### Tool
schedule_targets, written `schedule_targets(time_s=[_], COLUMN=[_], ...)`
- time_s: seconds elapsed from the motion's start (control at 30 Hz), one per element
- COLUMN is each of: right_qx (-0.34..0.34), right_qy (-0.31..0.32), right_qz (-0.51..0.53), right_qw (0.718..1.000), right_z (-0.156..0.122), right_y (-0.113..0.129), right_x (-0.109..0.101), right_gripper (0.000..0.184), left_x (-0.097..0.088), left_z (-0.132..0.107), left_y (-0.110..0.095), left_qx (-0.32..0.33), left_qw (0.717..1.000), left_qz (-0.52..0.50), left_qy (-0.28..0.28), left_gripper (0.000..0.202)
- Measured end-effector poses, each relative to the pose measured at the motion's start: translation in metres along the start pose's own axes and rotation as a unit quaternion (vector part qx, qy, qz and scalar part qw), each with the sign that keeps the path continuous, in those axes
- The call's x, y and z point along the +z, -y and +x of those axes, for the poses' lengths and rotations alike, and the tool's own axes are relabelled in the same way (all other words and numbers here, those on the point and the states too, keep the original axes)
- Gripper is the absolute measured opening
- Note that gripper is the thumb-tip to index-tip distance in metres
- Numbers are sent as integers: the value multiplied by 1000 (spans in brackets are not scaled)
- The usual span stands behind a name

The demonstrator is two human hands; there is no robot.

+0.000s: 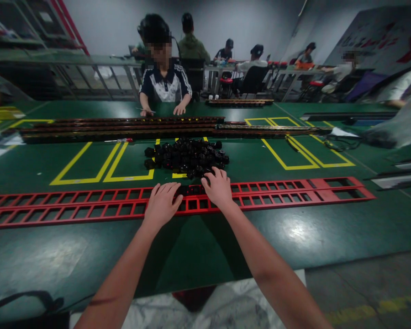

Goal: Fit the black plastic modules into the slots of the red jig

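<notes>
A long red ladder-like frame (260, 194) with two rows of rectangular openings lies across the green table before me. My left hand (162, 203) rests over it, fingers stretched forward and thumb apart. Beside those fingertips, black pieces (184, 190) sit in the far row of openings. To the right, my right hand (218, 188) is over the same frame with its fingers spread at the near edge of a pile of small black parts (188, 155). I see nothing gripped in either hand, though the undersides of the fingers are hidden.
Behind the pile lie long dark strips (123, 128) and a small red-handled tool (125, 140). Yellow tape outlines (78, 182) mark the green table (287, 251). Across it sits a person (165, 82) with both hands on the tabletop. Dark bars and clear plastic (393, 123) lie right.
</notes>
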State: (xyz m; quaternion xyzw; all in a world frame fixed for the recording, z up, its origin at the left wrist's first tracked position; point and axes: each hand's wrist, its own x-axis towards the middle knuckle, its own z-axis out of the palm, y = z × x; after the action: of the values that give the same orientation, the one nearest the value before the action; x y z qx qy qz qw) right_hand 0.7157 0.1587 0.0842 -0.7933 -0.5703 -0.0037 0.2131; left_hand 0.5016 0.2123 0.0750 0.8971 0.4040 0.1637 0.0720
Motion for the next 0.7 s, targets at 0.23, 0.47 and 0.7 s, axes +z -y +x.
schedule_targets(time_s=[0.23, 0.47, 0.7], right_qx=[3, -24, -9], right_qy=[-4, 0, -4], right_qz=[-26, -40, -38], right_qw=[1000, 999, 999], right_z=[-1, -2, -1], right_y=[2, 3, 2], right_x=[0, 1, -1], right_gripper=[26, 32, 37], left_x=[0, 1, 2], left_z=[0, 0, 1], left_y=[-1, 0, 1], left_qx=[-2, 1, 1], left_qw=[1000, 1000, 1000], left_qz=[0, 1, -2], left_qy=[-1, -7, -7], left_gripper=[43, 42, 43])
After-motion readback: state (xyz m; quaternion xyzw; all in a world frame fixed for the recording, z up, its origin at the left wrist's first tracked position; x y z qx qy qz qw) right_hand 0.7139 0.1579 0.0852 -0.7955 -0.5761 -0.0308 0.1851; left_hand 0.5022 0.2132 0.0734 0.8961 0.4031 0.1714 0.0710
